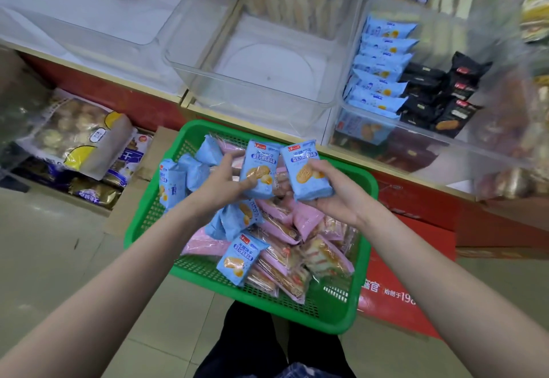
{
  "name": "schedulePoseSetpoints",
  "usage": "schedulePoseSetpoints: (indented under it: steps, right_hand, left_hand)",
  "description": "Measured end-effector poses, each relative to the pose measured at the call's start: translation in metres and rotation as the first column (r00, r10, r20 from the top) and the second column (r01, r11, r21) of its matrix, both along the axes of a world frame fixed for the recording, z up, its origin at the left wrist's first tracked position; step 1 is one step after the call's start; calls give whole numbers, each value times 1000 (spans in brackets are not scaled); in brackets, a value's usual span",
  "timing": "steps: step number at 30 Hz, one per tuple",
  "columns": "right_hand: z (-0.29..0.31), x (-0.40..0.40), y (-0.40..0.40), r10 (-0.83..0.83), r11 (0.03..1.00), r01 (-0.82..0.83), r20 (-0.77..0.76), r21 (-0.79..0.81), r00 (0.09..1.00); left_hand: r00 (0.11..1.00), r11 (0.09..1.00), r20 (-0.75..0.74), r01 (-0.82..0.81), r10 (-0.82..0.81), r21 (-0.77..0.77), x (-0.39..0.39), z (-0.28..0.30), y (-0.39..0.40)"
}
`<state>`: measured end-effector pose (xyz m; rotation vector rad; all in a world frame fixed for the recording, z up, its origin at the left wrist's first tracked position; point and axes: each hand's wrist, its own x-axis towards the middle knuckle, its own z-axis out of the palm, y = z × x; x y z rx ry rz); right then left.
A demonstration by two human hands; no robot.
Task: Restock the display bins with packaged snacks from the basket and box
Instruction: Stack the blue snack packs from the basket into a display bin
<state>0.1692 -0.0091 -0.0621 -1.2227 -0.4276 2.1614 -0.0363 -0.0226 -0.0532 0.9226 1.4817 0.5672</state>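
Green plastic mesh formed the basket (335, 315) at the centre of the frame, sitting on the floor below the shelf edge and heaped with pale blue biscuit packets (237, 258) and pink wrapped snacks (306, 217). Above the heap, the left hand (219, 181) gripped one blue packet (260, 169) upright, thumb across its front and fingers curled behind it. The right hand (329, 196) held a second blue packet (307, 172) just beside the first, cradled on curled fingers with the thumb pressing its right edge.

Along the upper part of the frame stood clear display bins. The middle bin (208, 80) had only its bare floor showing. The bin to its right (350, 128) held a row of matching blue packets (380, 77) standing on edge, with black packets (439, 95) next to them further right.

At left of the frame, beside the basket, a cardboard box (148, 157) held large bags of baked goods (77, 131). A red carton (410, 282) lay at lower right, partly under the basket's edge.
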Motion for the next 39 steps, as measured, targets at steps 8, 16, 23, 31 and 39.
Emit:
schedulePoseSetpoints:
  steps: [8,16,23,31,39]
  right_hand:
    - [-5,-8,-11,-99,994,93,-130,-50,987]
    - [-5,0,-10,-107,994,103,-98,-45,989]
    - [-17,7,-30,-19,994,-5,-222,-107,975]
    - [-19,10,-39,54,997,-62,-142,-50,988]
    - [-37,14,-51,-106,964,45,-223,-262,969]
  left_hand:
    - [999,999,-46,8,-6,37,44,-3,-12]
    - [507,813,-662,505,-552,-290,-12,11,-5]
    - [541,775,-556,470,-631,-422,-16,-3,-6]
    - [625,835,-557,449,-548,-318,-18,10,16]
    - [714,798,-385,421,-585,-432,16,-8,15]
